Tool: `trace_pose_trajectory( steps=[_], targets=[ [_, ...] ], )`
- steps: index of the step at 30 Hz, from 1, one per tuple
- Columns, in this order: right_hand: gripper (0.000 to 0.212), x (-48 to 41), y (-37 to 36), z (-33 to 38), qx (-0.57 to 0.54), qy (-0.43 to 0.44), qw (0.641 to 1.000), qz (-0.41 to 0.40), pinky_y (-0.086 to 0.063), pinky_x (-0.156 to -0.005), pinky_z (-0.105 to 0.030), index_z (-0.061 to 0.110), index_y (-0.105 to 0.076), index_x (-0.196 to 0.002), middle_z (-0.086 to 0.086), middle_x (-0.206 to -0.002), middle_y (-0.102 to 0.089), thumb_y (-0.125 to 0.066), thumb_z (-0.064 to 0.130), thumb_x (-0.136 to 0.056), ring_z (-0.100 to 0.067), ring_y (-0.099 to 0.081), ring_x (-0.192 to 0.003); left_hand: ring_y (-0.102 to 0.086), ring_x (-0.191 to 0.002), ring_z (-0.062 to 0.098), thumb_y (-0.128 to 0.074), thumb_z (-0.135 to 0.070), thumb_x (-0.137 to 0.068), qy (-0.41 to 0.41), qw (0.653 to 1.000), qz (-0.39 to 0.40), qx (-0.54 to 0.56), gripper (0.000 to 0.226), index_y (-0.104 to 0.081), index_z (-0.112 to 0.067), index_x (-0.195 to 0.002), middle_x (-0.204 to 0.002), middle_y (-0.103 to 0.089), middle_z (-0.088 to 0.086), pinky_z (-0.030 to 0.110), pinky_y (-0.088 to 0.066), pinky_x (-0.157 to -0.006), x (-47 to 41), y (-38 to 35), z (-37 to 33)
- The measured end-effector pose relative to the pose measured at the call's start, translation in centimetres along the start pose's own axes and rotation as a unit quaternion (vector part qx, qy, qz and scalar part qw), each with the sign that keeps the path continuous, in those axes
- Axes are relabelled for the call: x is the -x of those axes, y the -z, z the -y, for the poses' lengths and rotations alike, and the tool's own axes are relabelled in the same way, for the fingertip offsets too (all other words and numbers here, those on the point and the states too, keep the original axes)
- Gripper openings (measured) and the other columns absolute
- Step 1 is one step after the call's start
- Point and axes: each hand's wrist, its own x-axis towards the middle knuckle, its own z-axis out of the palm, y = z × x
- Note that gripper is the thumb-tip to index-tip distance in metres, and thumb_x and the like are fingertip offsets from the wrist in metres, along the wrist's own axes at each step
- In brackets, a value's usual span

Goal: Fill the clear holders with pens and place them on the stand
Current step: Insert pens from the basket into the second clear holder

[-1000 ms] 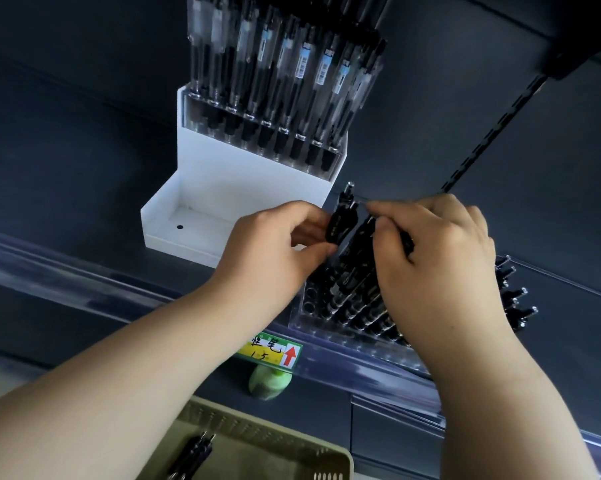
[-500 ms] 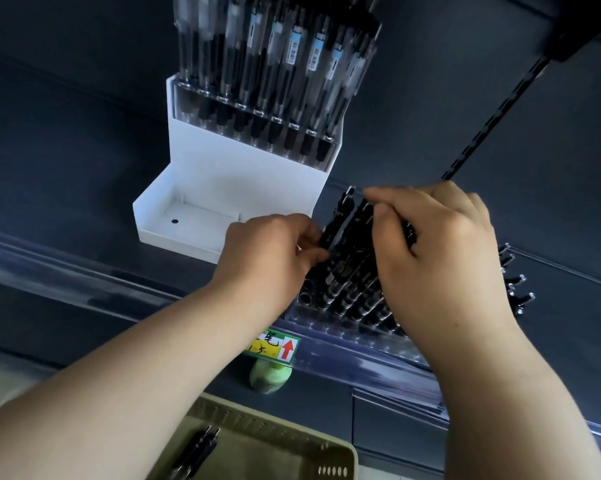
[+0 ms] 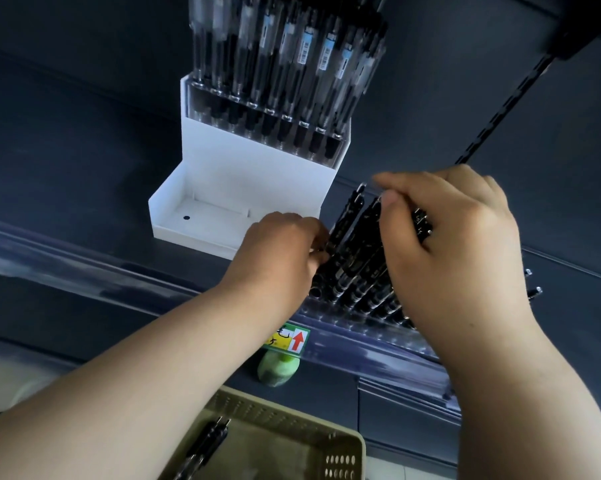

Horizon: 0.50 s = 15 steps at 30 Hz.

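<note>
Pens, black with shiny metal clips, stand tips-down in a clear plastic holder. It lies at the near edge of the dark shelf, just right of the white plastic stand. The left hand pinches the pen at the left end of the row, low on its barrel. The right hand curls over the upper ends of the pens further right, gathering several under its fingers.

On the stand's far, upper step a second clear holder sits full of pens; the near, lower step looks meant for this one.

Each pen looks light, stiff and smooth, so it should slip easily. It is best taken mid-barrel and steered straight into its socket. Once loaded, the holder will likely be top-heavy, with brittle walls. I would lift it by both short ends and keep it level.

Nearest the person, a beige perforated basket holds a few more pens.
</note>
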Motion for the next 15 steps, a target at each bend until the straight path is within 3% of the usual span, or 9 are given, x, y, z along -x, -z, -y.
trace_pose_trajectory(
  steps=[2, 4, 9, 12, 15],
  targets=[
    [0.026, 0.3, 0.3, 0.4, 0.0, 0.014, 1.0, -0.007, -0.038, -0.081, -0.03, 0.02, -0.07, -0.104, -0.001, -0.085, -0.061, -0.048, 0.021, -0.089, -0.026, -0.052, -0.086, -0.053, -0.1, 0.018, -0.061, -0.024, -0.09, -0.017, 1.0, -0.022, -0.005, 0.025, -0.064, -0.022, -0.115, -0.103, -0.064, 0.0, 0.024, -0.041, -0.081, 0.4, 0.3, 0.2],
    [0.024, 1.0, 0.5, 0.9, 0.008, 0.028, 1.0, -0.006, -0.04, -0.078, -0.033, 0.018, -0.071, -0.102, -0.003, -0.084, -0.062, -0.05, 0.019, -0.089, -0.027, -0.052, -0.083, -0.051, -0.1, 0.021, -0.063, -0.021, -0.088, -0.044, 0.998, -0.047, -0.011, 0.025, -0.065, -0.017, -0.113, -0.101, -0.064, 0.003, 0.028, -0.039, -0.08, 1.0, 0.9, 0.3],
    [0.023, 4.6, 0.3, 2.6, 0.026, 0.086, 0.995, 0.048, -0.042, -0.069, -0.038, 0.012, -0.072, -0.095, -0.007, -0.078, -0.061, -0.051, 0.017, -0.087, -0.028, -0.051, -0.073, -0.052, -0.087, 0.028, -0.058, -0.014, -0.086, -0.132, 0.987, -0.041, -0.078, 0.006, -0.06, -0.015, -0.08, -0.077, -0.057, 0.002, 0.037, -0.047, -0.07, 3.7, 2.7, 0.4],
    [0.023, 7.6, -0.1, 3.7, 0.016, 0.104, 0.988, 0.113, -0.045, -0.066, -0.036, 0.012, -0.071, -0.094, -0.005, -0.076, -0.058, -0.051, 0.019, -0.088, -0.025, -0.051, -0.072, -0.052, -0.087, 0.028, -0.058, -0.014, -0.085, -0.159, 0.982, -0.013, -0.099, 0.011, -0.067, -0.012, -0.09, -0.081, -0.062, 0.005, 0.041, -0.049, -0.07, 6.2, 3.3, 1.3],
    [0.018, 10.3, -0.6, 4.2, 0.008, 0.079, 0.982, 0.171, -0.049, -0.063, -0.038, 0.011, -0.071, -0.093, -0.006, -0.075, -0.058, -0.055, 0.017, -0.087, -0.027, -0.054, -0.073, -0.054, -0.096, 0.025, -0.059, -0.017, -0.088, -0.124, 0.988, 0.006, -0.091, 0.019, -0.067, -0.015, -0.105, -0.095, -0.064, 0.005, 0.037, -0.049, -0.074, 8.2, 3.9, 2.6]
  ],
)
